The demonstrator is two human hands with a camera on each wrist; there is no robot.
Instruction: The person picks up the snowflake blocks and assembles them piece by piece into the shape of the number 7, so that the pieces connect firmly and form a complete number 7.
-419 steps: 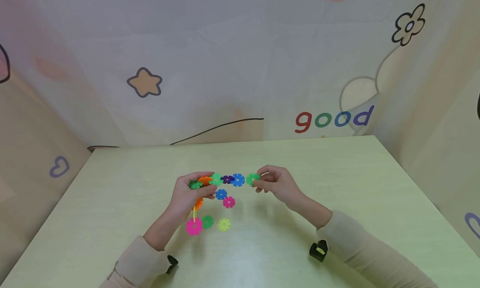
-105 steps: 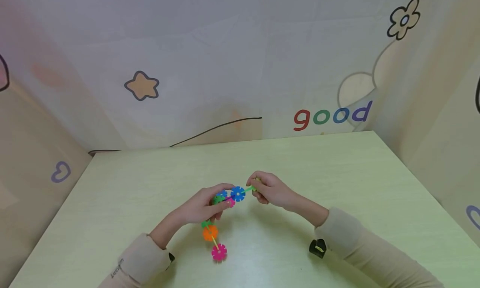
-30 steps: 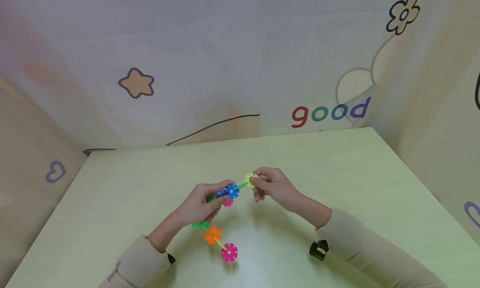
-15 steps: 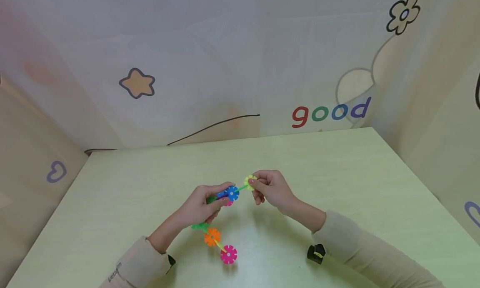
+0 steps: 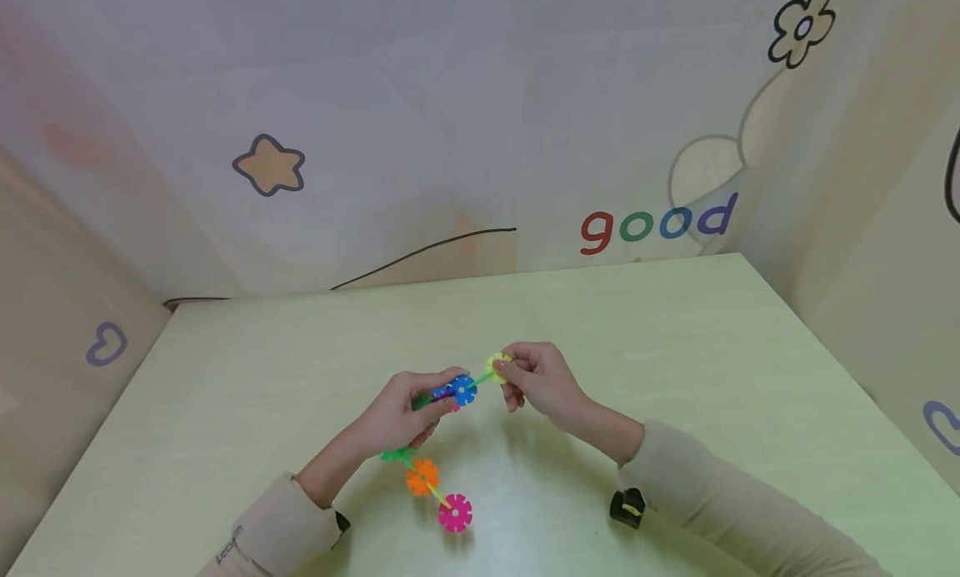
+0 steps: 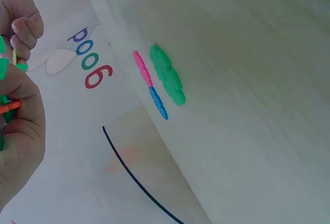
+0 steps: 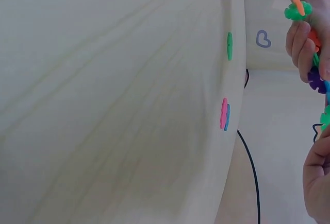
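Note:
My left hand [image 5: 397,412] grips a chain of colourful notched plastic discs (snowflake building discs). Beyond its thumb and fingertips stick out a purple disc [image 5: 446,393] and a blue disc [image 5: 465,391]. A green disc [image 5: 482,380], seen edge-on, leads from the blue one to a yellow disc [image 5: 494,366], which my right hand [image 5: 546,383] pinches between thumb and fingers. Below the left hand hangs the chain's other end, with a green disc [image 5: 396,455], an orange disc [image 5: 422,478] and a pink disc [image 5: 455,513]. The left palm and fingers hide the middle links.
Loose discs lie flat on the pale table [image 5: 637,327]: a green one [image 6: 167,74], a pink one [image 6: 142,69] and a blue one [image 6: 159,103], mostly behind the left hand in the head view. A patterned cloth [image 5: 405,143] encloses the table.
Fourteen seconds ago the right hand held the green disc apart from the blue one, and the yellow disc lay loose. Now green meets blue, with yellow at its far end. Lately both hands barely moved.

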